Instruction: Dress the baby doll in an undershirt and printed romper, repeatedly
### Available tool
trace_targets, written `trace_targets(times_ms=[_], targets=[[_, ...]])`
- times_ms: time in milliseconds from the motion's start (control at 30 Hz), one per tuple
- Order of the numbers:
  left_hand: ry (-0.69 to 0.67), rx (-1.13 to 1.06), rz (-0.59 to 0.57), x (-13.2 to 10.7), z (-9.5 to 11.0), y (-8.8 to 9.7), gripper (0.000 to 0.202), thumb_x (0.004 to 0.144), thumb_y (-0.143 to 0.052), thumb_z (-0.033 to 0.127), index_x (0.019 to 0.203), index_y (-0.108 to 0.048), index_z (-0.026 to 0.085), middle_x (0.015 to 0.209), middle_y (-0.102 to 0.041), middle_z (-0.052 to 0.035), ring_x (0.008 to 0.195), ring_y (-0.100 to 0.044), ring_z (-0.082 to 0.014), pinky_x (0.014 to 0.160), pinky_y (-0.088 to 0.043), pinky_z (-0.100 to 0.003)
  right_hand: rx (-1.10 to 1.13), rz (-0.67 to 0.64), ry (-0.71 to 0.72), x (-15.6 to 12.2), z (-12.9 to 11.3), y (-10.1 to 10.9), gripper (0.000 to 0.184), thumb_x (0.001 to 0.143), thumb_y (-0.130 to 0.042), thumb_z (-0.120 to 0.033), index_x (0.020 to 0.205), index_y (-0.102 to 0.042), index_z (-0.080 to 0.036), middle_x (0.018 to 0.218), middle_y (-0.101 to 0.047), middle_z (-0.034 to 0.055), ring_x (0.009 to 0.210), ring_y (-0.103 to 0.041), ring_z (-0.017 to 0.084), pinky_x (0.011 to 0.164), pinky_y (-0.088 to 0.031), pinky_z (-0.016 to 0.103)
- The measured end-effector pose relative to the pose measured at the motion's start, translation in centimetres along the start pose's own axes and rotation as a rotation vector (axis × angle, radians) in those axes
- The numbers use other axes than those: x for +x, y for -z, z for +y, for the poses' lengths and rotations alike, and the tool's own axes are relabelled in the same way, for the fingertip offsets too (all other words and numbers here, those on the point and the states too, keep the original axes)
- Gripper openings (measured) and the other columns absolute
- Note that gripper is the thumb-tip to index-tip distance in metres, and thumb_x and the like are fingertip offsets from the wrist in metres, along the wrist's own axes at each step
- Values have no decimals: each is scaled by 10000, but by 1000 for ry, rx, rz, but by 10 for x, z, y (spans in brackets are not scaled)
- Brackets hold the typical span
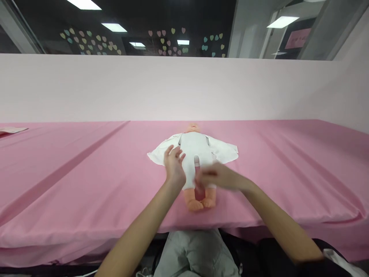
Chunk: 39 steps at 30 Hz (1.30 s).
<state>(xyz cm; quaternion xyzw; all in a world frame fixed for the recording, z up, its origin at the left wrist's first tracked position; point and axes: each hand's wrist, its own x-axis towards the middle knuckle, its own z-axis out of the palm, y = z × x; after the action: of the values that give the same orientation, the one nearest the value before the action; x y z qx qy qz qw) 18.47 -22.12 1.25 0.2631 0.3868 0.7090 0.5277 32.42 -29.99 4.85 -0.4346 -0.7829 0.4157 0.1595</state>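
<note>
A baby doll lies on its back on the pink cloth, bare feet towards me and head at the far end. White clothing covers its trunk and legs, with loose white panels spread out on both sides. Over the doll's right-hip side, seen on the left, my left hand is raised with its fingers apart and slightly bent, holding nothing visible. My right hand is above the doll's lower legs, smeared by motion, so its fingers cannot be made out.
The pink cloth covers the wide table and hangs over its front edge, with creases on both sides. A pale flat item lies at the far left. Behind the table rises a white wall below dark windows with heart stickers.
</note>
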Motion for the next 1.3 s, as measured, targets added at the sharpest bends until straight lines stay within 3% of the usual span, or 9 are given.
trace_targets(times_ms=[67, 167, 233, 400, 600, 733, 1033, 1167, 1300], targets=[[16, 283, 72, 42, -25, -20, 374, 738, -540, 152, 1101, -462, 194, 992, -570, -59, 928, -576, -161, 844, -469, -320, -97, 94, -11, 57, -3, 27, 300, 905, -415, -341, 847, -669, -191, 871, -669, 59, 899, -610, 135, 805, -459, 233], [-395, 904, 157, 101, -55, -29, 417, 754, -566, 196, 1162, -480, 185, 1217, -505, -120, 1210, -422, -251, 1039, -315, -413, -540, 425, -117, 134, 16, 43, 342, 922, -345, -240, 829, -663, -154, 880, -670, 92, 964, -582, 166, 874, -418, 263], [-552, 1204, 125, 132, -66, -21, 519, 760, -563, 202, 1261, -434, 170, 1291, -464, -145, 1258, -374, -268, 1079, -248, -435, -635, 490, -130, 171, 37, 42, 319, 902, -342, -174, 902, -656, -116, 977, -658, 134, 1037, -554, 200, 952, -371, 322], [-505, 1618, -26, 167, -74, 25, 645, 768, -517, 226, 1380, -313, 217, 1360, -436, -142, 1332, -280, -317, 1079, -123, -588, -822, 551, -121, 210, 76, 30, 333, 897, -363, -211, 1106, -606, -121, 1276, -521, 143, 1239, -389, 247, 1088, -149, 497], [-302, 1600, 323, 171, -75, 51, 820, 697, -597, 440, 1375, -320, 73, 1457, -239, -251, 1352, -111, -464, 1053, -109, -621, -935, 379, -336, 227, 67, 24, 407, 901, -346, -236, 1265, -525, -250, 1433, -347, 100, 1339, -194, 375, 995, -77, 701], [-356, 1535, 305, 168, -74, 53, 778, 721, -573, 355, 1359, -323, -12, 1391, -347, -276, 1317, -248, -439, 1087, -164, -523, -1013, 334, -457, 245, 60, 6, 496, 897, -408, -294, 1388, -375, -237, 1488, -218, 155, 1337, -133, 453, 941, -6, 748], [-409, 1334, 225, 160, -66, 63, 579, 728, -495, 222, 1290, -446, 87, 1176, -603, -141, 1194, -461, -316, 954, -397, -396, -1056, 581, -131, 266, 75, -10, 390, 891, -360, -163, 1225, -513, -33, 1212, -532, 249, 1141, -473, 344, 1008, -229, 569], [-411, 1308, 206, 158, -63, 62, 367, 741, -480, 229, 1085, -603, 195, 1012, -673, -91, 998, -590, -285, 831, -449, -369, -987, 536, -48, 270, 76, -6, 308, 903, -358, -163, 1019, -624, -57, 1054, -614, 202, 1019, -540, 299, 913, -382, 432], [-377, 1258, 201, 157, -61, 63, 361, 755, -492, 247, 1094, -612, 211, 1025, -679, -78, 988, -603, -270, 830, -445, -354, -981, 485, 50, 267, 76, -5, 358, 903, -310, -84, 1180, -536, -95, 1237, -534, 145, 1077, -511, 214, 895, -408, 299]])
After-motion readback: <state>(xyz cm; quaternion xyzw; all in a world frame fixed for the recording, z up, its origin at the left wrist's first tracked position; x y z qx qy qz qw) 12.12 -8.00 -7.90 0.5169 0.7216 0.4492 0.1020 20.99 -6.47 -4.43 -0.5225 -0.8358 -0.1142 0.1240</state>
